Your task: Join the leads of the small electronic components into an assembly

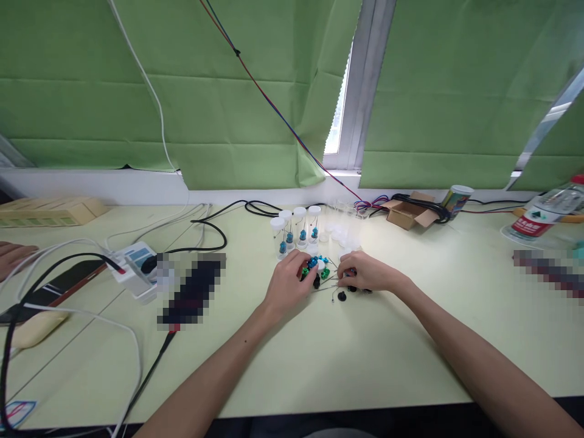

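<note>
My left hand (pixel 288 283) is curled, thumb and fingertips closed around a small blue part (pixel 312 263). Beside it lie green parts (pixel 325 274), black parts (pixel 316 281) and thin metal rods. From the right, my right hand (pixel 367 271) reaches into the same pile with its fingers pinched together; what they hold is hidden. A loose black part (pixel 342 296) rests just below it. Behind my left hand stand several clear tubes (pixel 303 240) with white caps, each with a blue part and a thin rod inside. More clear tubes (pixel 351 231) stand behind my right hand.
An opened cardboard box (pixel 408 213) with black cable sits at the back beside a can (pixel 457 201). A bottle (pixel 538 213) stands far right. To the left are a white power strip (pixel 137 271), cables, a pixelated dark object (pixel 194 289) and another person's hand (pixel 16 258).
</note>
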The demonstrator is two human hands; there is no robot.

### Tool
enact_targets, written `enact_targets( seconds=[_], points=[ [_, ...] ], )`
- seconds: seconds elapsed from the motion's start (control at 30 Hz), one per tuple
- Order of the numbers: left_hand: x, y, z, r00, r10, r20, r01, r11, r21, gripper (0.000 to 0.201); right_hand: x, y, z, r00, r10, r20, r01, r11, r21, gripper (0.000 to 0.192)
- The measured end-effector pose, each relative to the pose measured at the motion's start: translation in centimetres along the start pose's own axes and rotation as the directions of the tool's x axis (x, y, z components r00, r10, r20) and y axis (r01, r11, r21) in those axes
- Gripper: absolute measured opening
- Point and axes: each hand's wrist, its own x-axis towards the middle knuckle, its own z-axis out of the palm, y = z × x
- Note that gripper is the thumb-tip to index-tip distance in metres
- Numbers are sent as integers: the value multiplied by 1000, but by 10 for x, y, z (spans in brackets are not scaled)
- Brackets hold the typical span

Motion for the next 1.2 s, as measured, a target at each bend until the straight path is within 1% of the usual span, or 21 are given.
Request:
enact_targets(
  seconds=[0.13, 0.3, 0.5, 0.77, 1.03, 1.2],
  points=[
    [0, -1, 0, 1000, 6, -3, -6, 1000, 2, 5, 1, -1, 2, 1000, -12, -6, 12, 1000, -11, 13],
    [0, 0, -1, 1000, 5, -2, -5, 1000, -5, 6, 3, 0, 4, 996, -1, -91, -1, 1000, -21, 15],
    [1, 1, -1, 1000, 7, -1, -7, 1000, -1, 6, 2, 4, 7, 998, 29, -57, -29, 1000, -1, 9],
    [0, 1, -1, 1000, 5, 16, -5, 1000, 7, 6, 3, 2, 9, 997, 68, -30, -69, 997, -26, 12],
    [0, -1, 1, 1000, 2, 23, -2, 1000, 4, 7, 5, -4, 11, 999, 12, -43, -18, 990, -140, 15],
    [0, -1, 2, 999, 7, 33, -7, 1000, 2, 6, 7, -7, 12, 999, 4, -39, -11, 983, -181, 16]
  ],
)
